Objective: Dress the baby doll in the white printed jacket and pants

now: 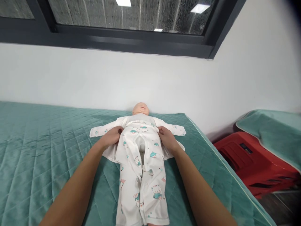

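Observation:
A baby doll (pixel 140 108) lies on its back, its head by the wall. White split-crotch baby pants (pixel 154 172) with printed cartoon animals cover its legs and reach up over its belly. Under them a white baby shirt (pixel 177 129) is spread, both sleeves stretched out sideways. At the left edge of the waistband my left hand (pixel 113 135) is closed on the pants' cloth. On the opposite edge my right hand (pixel 167 138) pinches the same waistband. The fingertips of both hands are partly hidden by the fabric.
Green quilted bedding (pixel 54 150) lies under the doll, its edge running along the right. Beyond that edge stands a red plastic object (pixel 256 160), partly covered by green cloth (pixel 277 135). A white wall (pixel 98 75) and a dark-framed window (pixel 127 40) are behind.

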The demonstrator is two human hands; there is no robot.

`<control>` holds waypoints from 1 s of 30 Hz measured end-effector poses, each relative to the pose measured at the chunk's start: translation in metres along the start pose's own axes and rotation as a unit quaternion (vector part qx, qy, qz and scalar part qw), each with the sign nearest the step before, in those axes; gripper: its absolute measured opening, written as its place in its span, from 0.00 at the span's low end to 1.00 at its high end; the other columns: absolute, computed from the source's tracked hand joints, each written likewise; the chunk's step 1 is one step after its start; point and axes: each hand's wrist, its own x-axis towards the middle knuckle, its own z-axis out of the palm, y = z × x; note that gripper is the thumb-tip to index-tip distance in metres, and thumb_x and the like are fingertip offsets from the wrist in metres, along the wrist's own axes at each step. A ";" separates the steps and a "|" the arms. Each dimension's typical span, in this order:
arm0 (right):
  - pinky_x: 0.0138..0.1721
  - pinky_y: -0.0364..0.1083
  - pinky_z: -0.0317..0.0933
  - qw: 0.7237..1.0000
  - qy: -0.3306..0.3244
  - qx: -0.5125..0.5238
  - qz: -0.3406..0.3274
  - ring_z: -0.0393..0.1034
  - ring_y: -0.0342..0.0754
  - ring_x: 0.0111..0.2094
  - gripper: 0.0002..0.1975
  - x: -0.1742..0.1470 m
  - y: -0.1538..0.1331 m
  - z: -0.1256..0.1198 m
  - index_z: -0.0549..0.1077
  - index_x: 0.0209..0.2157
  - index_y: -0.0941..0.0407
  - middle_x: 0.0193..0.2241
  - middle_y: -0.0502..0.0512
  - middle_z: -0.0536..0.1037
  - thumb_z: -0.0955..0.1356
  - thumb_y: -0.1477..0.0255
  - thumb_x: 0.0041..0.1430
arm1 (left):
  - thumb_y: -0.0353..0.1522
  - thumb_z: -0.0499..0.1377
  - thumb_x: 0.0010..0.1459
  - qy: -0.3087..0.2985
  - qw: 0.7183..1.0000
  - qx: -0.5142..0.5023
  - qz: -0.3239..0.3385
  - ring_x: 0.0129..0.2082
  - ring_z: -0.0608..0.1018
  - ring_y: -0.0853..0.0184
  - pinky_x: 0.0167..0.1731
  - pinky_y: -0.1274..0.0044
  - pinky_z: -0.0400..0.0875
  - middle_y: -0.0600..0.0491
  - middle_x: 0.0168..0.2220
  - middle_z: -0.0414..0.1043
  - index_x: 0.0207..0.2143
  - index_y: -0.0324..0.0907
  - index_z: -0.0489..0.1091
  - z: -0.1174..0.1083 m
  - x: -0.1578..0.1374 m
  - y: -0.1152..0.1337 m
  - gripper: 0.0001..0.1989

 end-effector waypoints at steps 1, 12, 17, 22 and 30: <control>0.33 0.45 0.61 0.998 0.022 -0.057 0.000 0.70 0.47 0.31 0.08 0.001 0.000 0.000 0.70 0.34 0.55 0.32 0.52 0.79 0.65 0.68 0.51 | 0.28 0.55 0.41 0.005 1.000 0.010 -0.013 0.27 0.74 0.64 0.25 0.76 0.64 0.50 0.30 0.76 0.32 0.41 0.70 0.001 0.001 0.001 0.12; 0.36 0.46 0.62 0.986 -0.006 -0.164 0.000 0.71 0.53 0.36 0.03 0.000 -0.021 -0.004 0.74 0.26 0.56 0.29 0.54 0.80 0.68 0.73 0.45 | 0.30 0.57 0.45 -0.071 0.992 0.036 0.098 0.42 0.78 0.52 0.42 0.71 0.70 0.48 0.35 0.80 0.30 0.40 0.76 0.002 0.001 0.007 0.10; 0.37 0.47 0.66 0.994 -0.094 0.049 0.008 0.73 0.53 0.36 0.12 -0.008 -0.023 -0.002 0.77 0.37 0.56 0.33 0.52 0.82 0.69 0.69 0.48 | 0.29 0.62 0.44 -0.103 0.975 -0.195 0.032 0.39 0.79 0.57 0.40 0.72 0.73 0.49 0.35 0.81 0.36 0.39 0.77 0.013 -0.007 0.014 0.13; 0.37 0.49 0.67 0.974 -0.092 0.203 0.029 0.74 0.52 0.35 0.16 -0.010 -0.019 0.005 0.77 0.41 0.55 0.35 0.53 0.82 0.71 0.67 0.48 | 0.31 0.67 0.42 -0.057 0.954 -0.293 0.009 0.36 0.80 0.58 0.34 0.73 0.74 0.48 0.32 0.80 0.38 0.37 0.76 0.019 -0.007 0.013 0.17; 0.39 0.48 0.68 0.991 -0.069 0.118 -0.002 0.74 0.51 0.36 0.14 -0.007 -0.014 0.008 0.77 0.39 0.55 0.33 0.51 0.81 0.68 0.68 0.49 | 0.35 0.65 0.49 -0.031 0.945 -0.325 -0.016 0.40 0.81 0.55 0.38 0.69 0.76 0.47 0.34 0.81 0.41 0.38 0.76 0.024 -0.006 0.015 0.17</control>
